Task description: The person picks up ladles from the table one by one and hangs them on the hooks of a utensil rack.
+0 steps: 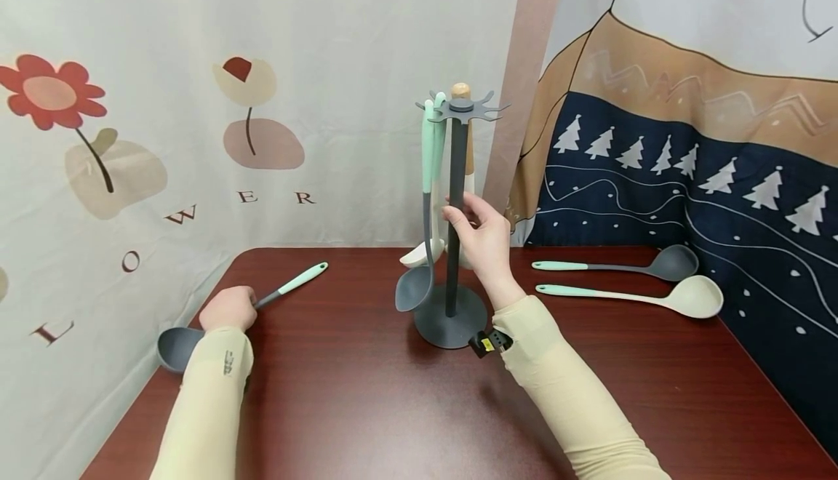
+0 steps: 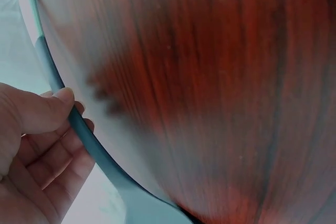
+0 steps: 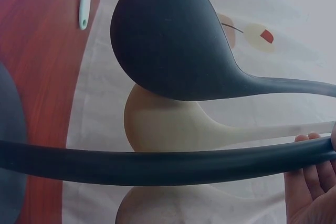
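Note:
My left hand pinches a dark grey ladle with a mint handle at the table's left side. In the left wrist view, thumb and fingers close on the ladle's grey shaft. Farther right, my right hand holds the upright pole of a dark grey utensil stand. A grey ladle with a mint handle hangs on the stand's left. Behind it hangs a white utensil. Another pale head shows past the pole; a wooden handle rises at the back.
On the right of the brown table lie a grey spoon and a white spoon, both with mint handles. A patterned curtain hangs directly behind the table and along its sides.

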`<state>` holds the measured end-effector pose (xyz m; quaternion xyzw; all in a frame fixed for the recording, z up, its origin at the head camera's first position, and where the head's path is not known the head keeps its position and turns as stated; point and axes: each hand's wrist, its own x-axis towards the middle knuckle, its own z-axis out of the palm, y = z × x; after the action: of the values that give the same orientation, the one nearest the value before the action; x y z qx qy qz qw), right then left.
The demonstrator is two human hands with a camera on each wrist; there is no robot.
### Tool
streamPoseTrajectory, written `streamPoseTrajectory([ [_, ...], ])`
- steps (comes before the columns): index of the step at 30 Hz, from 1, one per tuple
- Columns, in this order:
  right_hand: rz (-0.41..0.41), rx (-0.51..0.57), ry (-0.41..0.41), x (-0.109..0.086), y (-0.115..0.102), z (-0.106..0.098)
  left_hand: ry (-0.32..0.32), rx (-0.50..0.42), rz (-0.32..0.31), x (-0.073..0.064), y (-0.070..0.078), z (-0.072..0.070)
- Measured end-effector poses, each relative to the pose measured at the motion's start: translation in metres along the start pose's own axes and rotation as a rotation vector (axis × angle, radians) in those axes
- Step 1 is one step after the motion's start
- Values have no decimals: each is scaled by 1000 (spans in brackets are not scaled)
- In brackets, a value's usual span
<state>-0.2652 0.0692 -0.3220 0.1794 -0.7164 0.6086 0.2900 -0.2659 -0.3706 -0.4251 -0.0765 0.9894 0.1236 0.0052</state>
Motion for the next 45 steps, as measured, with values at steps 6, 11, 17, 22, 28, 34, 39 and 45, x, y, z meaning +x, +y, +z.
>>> streamPoseTrajectory([
  [6,-9,-18,-2,0,1,-1,2,-13,14,-2,4,2],
  [11,-13,-24,-3,0,0,-1,14,-13,43,-4,12,2],
  [17,5,-19,-6,-4,-24,-2,8,-19,88,-8,24,-1],
  [22,15,-17,-15,-7,-42,-3,24,-29,130,-8,32,0],
  [28,9,-14,-18,-7,-42,-4,47,-43,173,-9,43,1],
  [34,19,-17,-16,-8,-43,-4,50,-55,207,-13,55,-3],
  [39,25,-20,-13,-8,-43,-4,49,-65,228,-15,62,-3],
  [45,27,-16,-12,-7,-43,-4,64,-81,265,-16,69,-3],
])
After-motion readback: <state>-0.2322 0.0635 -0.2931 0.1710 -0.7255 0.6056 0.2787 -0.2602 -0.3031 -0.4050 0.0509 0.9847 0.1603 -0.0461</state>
